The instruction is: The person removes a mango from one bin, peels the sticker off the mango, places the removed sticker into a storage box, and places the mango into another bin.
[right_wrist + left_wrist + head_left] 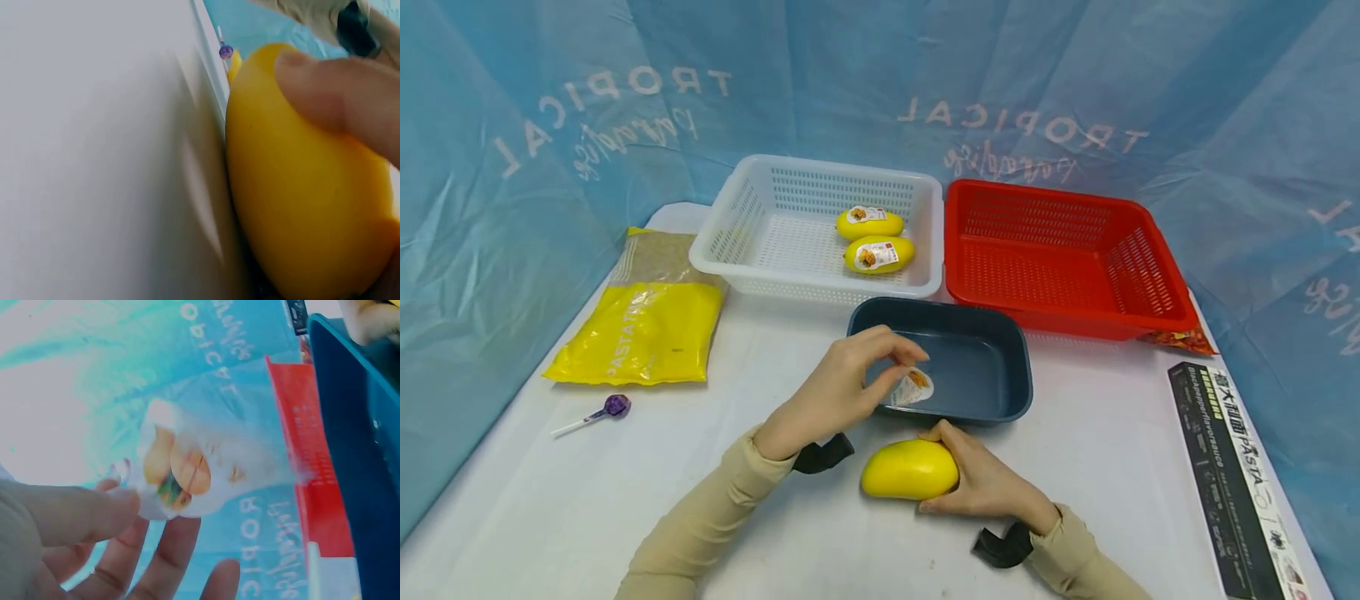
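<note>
Head view: mango (pixel 908 470) flat, long axis left-right.

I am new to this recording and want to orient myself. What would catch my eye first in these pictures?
Probably the hands in the middle of the table: the right hand holds a bare yellow mango down on the white table, while the left hand pinches a peeled sticker over the dark blue tray. Behind, a white basket holds two mangoes with stickers on, beside a red basket.
</note>
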The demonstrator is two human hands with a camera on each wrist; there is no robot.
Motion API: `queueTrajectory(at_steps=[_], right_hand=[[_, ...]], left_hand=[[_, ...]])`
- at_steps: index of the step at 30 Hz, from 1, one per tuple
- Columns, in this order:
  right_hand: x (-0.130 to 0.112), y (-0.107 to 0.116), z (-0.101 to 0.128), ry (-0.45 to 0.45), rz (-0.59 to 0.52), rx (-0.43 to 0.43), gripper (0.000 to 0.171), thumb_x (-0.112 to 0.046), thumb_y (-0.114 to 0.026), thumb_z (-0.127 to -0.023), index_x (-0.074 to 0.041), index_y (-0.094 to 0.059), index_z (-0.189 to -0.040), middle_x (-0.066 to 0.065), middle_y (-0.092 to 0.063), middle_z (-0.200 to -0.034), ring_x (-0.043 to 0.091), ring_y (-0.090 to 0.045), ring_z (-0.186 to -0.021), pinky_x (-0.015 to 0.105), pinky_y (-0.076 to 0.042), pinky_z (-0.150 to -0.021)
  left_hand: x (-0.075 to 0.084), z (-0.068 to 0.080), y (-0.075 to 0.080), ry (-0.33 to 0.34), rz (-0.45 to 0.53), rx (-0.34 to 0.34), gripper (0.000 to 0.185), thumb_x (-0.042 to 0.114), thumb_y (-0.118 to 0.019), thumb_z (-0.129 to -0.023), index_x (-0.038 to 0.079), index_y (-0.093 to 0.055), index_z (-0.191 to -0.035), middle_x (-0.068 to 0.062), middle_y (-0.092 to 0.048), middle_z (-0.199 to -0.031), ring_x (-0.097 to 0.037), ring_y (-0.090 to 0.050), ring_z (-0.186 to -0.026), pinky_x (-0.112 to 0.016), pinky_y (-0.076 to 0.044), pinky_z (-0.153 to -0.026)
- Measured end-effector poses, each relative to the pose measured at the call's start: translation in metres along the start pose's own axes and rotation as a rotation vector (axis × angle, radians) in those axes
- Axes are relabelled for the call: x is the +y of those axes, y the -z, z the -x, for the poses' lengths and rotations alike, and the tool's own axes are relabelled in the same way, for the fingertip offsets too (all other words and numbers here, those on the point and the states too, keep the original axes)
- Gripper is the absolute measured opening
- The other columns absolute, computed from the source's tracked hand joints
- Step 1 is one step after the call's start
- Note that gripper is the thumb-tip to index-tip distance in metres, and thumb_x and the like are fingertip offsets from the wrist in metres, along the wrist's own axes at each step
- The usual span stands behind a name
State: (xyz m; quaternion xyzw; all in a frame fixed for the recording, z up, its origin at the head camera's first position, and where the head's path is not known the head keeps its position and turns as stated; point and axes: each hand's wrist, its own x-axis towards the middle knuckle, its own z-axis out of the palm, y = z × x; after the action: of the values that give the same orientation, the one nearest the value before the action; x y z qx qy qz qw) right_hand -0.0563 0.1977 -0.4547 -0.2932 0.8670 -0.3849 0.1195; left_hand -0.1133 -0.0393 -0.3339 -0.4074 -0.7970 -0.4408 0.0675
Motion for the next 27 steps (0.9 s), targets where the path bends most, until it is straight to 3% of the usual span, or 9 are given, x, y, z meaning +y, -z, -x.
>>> queueTrajectory(at_steps=[7, 14, 19, 27], right_hand=[[-0.001, -0.002, 0.0, -0.021, 0.015, 0.025, 0.064, -0.047, -0.084, -0.069, -0.022, -0.045, -0.113, -0.004, -0.061, -0.123, 0.01, -0.056, -0.1, 0.034, -0.047, -0.088], [0.001, -0.002, -0.001, -0.02, 0.046, 0.038, 0.066, -0.046, -0.085, -0.067, -0.022, -0.045, -0.113, -0.002, -0.061, -0.125, 0.012, -0.058, -0.102, 0.034, -0.048, -0.088], [0.001, -0.001, -0.002, -0.02, 0.06, 0.039, 0.067, -0.047, -0.085, -0.067, -0.022, -0.045, -0.114, -0.002, -0.061, -0.126, 0.011, -0.058, -0.102, 0.033, -0.048, -0.088], [0.0, -0.002, 0.0, -0.037, 0.045, 0.036, 0.067, -0.046, -0.085, -0.066, -0.022, -0.045, -0.114, -0.002, -0.061, -0.126, 0.012, -0.059, -0.103, 0.034, -0.048, -0.089]], left_hand=[[-0.018, -0.006, 0.0, 0.197, -0.007, 0.008, 0.03, -0.004, -0.056, -0.091, 0.005, -0.061, -0.119, -0.009, -0.064, -0.112, -0.02, -0.061, -0.098, -0.037, -0.054, -0.09], [-0.03, -0.009, -0.004, 0.288, -0.114, -0.05, 0.037, -0.003, -0.051, -0.092, 0.006, -0.056, -0.127, -0.01, -0.06, -0.118, -0.018, -0.055, -0.089, -0.03, -0.05, -0.078], [-0.04, -0.011, -0.008, 0.362, -0.09, -0.104, 0.04, -0.001, -0.048, -0.094, 0.005, -0.048, -0.134, -0.014, -0.048, -0.123, -0.02, -0.053, -0.091, -0.03, -0.048, -0.08], [-0.053, -0.018, -0.02, 0.468, -0.022, -0.182, 0.049, 0.0, -0.045, -0.095, 0.006, -0.037, -0.143, -0.017, -0.037, -0.134, -0.022, -0.059, -0.103, -0.032, -0.052, -0.087]])
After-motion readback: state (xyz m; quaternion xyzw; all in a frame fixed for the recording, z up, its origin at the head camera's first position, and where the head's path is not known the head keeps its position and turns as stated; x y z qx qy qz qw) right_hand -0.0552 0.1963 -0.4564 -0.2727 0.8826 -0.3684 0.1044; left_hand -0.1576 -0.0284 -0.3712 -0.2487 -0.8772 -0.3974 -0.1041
